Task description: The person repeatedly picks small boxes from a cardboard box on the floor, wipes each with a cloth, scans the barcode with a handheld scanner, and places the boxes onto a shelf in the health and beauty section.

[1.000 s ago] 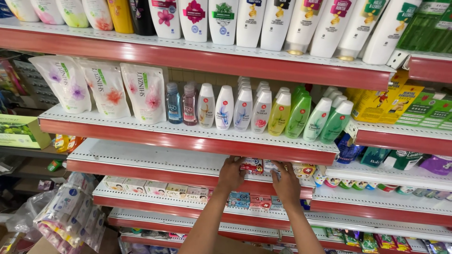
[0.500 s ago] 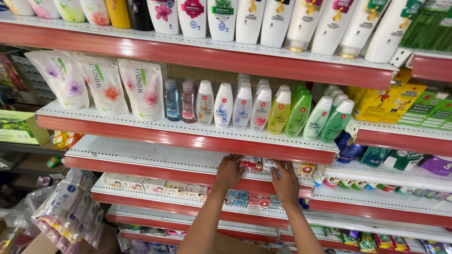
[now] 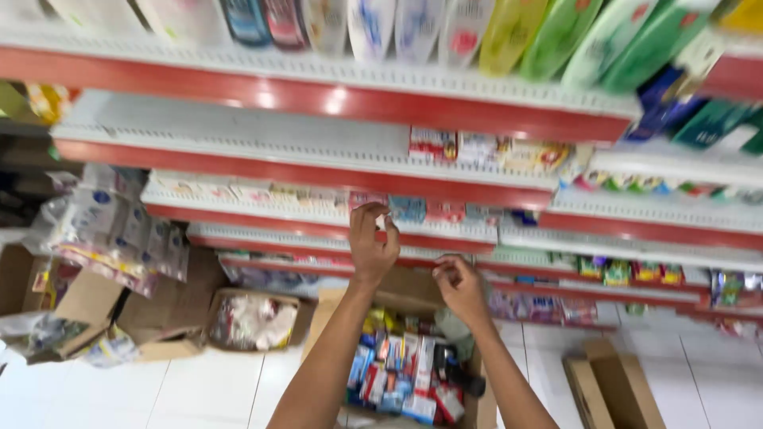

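Observation:
The view is blurred. My left hand point(image 3: 372, 242) is raised in front of the lower red-edged shelf point(image 3: 318, 216). Its fingertips pinch what looks like a small pale packet point(image 3: 384, 222). My right hand point(image 3: 459, 287) hangs lower and to the right with its fingers curled in, and nothing shows in it. Below both hands stands an open cardboard box point(image 3: 405, 373) packed with several small colourful packs. On the shelf above my hands lie small boxed goods point(image 3: 433, 143).
Bottles point(image 3: 509, 28) line the top shelf. Plastic-wrapped bundles point(image 3: 119, 226) hang at the left over open cartons point(image 3: 254, 318) on the white tiled floor. A flat cardboard piece point(image 3: 612, 389) lies at the lower right.
Both hands have come down from the shelf with small boxes, and the left now pinches something pale. The camera has tilted down, so the floor and the open box are now in view.

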